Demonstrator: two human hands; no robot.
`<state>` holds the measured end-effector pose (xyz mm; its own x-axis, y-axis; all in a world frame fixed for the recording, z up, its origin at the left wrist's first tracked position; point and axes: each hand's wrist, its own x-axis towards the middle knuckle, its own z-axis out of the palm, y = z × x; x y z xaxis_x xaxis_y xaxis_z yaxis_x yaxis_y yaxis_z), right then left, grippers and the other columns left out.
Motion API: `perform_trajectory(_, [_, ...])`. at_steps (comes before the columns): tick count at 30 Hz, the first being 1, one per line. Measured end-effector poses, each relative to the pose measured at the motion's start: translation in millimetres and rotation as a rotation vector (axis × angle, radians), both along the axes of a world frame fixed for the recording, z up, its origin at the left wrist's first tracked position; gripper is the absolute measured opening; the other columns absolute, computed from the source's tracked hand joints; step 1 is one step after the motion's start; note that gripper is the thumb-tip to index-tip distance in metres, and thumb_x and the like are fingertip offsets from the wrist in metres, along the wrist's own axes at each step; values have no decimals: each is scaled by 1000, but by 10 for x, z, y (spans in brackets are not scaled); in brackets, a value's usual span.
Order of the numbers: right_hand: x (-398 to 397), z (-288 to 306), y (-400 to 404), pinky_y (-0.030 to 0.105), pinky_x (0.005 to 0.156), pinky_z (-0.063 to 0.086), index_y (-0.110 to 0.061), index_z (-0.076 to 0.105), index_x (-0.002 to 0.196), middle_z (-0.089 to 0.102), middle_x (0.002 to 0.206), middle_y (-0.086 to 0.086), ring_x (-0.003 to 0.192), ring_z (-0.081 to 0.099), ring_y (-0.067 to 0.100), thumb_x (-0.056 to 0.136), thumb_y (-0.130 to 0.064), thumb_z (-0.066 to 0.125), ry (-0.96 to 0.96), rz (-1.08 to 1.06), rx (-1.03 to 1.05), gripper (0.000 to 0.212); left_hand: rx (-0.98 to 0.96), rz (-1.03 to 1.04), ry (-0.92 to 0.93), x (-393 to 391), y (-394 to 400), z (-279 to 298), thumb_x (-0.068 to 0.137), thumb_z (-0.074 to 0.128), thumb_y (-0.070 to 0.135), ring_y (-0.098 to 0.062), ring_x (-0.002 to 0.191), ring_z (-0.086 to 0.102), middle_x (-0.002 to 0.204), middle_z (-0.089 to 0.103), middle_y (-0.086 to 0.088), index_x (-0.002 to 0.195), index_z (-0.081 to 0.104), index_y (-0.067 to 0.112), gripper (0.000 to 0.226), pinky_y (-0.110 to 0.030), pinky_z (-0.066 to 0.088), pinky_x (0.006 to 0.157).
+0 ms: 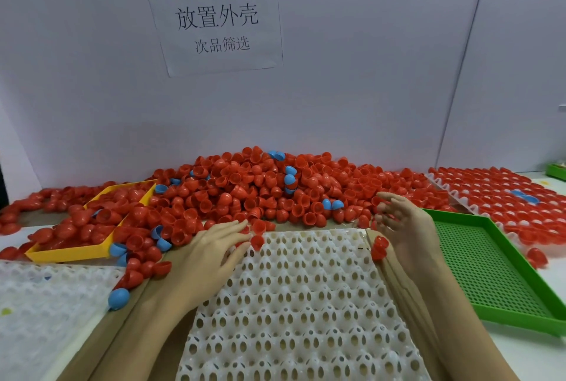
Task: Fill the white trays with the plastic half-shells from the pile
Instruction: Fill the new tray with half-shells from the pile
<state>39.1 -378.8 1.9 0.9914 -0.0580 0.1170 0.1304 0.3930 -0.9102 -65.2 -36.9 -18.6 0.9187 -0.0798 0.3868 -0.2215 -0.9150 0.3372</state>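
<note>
A big pile of red half-shells [263, 187], with a few blue ones mixed in, lies against the back wall. In front of me sits a white tray [300, 295] whose cups hold nothing. My left hand [211, 249] reaches over the tray's far left corner and pinches a red half-shell [256, 241] at its fingertips. My right hand [404, 227] hovers blurred over the far right corner, fingers loosely curled and holding nothing I can make out. Two red shells [379, 248] sit just by its thumb.
A yellow bin [70, 253] full of red shells stands at the left. A green perforated tray [490, 264] lies at the right, and behind it is a filled white tray [502, 197]. Another white tray [46, 313] lies at the near left, with a blue shell [118, 298] beside it.
</note>
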Motion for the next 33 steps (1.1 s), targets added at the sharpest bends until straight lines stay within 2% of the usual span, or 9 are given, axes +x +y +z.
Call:
perform_trajectory(3, [26, -109, 1, 26, 86, 54, -18, 74, 109, 73, 107, -5, 99, 68, 11, 103, 0, 55, -261, -262, -781, 27, 129, -44, -60, -74, 50, 22, 105, 46, 44, 12, 136, 28, 148, 53, 18, 134, 67, 29, 39, -17, 17, 115])
perform_trajectory(5, [55, -189, 36, 28, 100, 48, -17, 74, 116, 68, 123, -3, 115, 62, 13, 101, 6, 54, -362, -268, -1087, 34, 156, -68, -116, -104, 38, 75, 105, 43, 44, 7, 133, 40, 139, 62, 13, 125, 73, 25, 41, -17, 25, 112])
perform_trajectory(9, [209, -248, 71, 30, 108, 43, -13, 73, 125, 62, 141, 6, 132, 54, 23, 95, 12, 53, -296, -199, -1350, 44, 214, -137, -242, -124, -16, 120, 104, 36, 47, -4, 115, 62, 116, 71, 14, 104, 79, 24, 49, -28, 52, 95])
perform_trajectory(16, [547, -112, 60, 33, 100, 52, -18, 62, 143, 66, 140, 9, 127, 62, 26, 96, 4, 62, -87, -43, -1672, 53, 213, -170, -230, -158, -132, 109, 105, 36, 48, -2, 110, 62, 112, 71, 16, 102, 79, 25, 49, -29, 55, 92])
perform_trajectory(19, [585, -96, 71, 29, 91, 51, -15, 66, 135, 70, 130, 9, 116, 65, 25, 96, 3, 66, -93, -96, -1614, 43, 188, -168, -228, -179, -114, 123, 105, 37, 48, 0, 108, 61, 110, 71, 17, 101, 79, 25, 48, -28, 54, 91])
perform_trajectory(23, [466, -70, 171, 27, 90, 50, -15, 64, 137, 70, 121, 6, 109, 66, 20, 99, 0, 66, -195, -164, -1284, 41, 193, -161, -251, -160, -120, 124, 105, 37, 46, -2, 104, 62, 106, 71, 16, 100, 79, 24, 47, -30, 54, 87])
perform_trajectory(26, [256, -19, 269, 33, 88, 60, -28, 61, 137, 71, 111, -2, 100, 70, 17, 103, -12, 65, -200, -13, -1039, 38, 186, -177, -280, -163, -150, 124, 104, 42, 44, -1, 101, 61, 103, 70, 17, 99, 78, 25, 41, -28, 54, 85])
perform_trajectory(29, [41, 6, 353, 30, 84, 63, -30, 62, 137, 77, 109, 2, 99, 75, 15, 105, -20, 62, -156, 159, -750, 34, 160, -197, -307, -181, -189, 139, 104, 44, 42, 1, 101, 60, 104, 68, 19, 101, 77, 27, 37, -20, 48, 90])
perform_trajectory(33, [-164, 20, 385, 28, 87, 61, -35, 66, 136, 79, 110, 8, 105, 75, 24, 107, -29, 56, -123, 403, -577, 31, 125, -235, -310, -191, -303, 146, 106, 47, 36, -3, 113, 61, 124, 66, 13, 125, 71, 28, 31, -17, 46, 96])
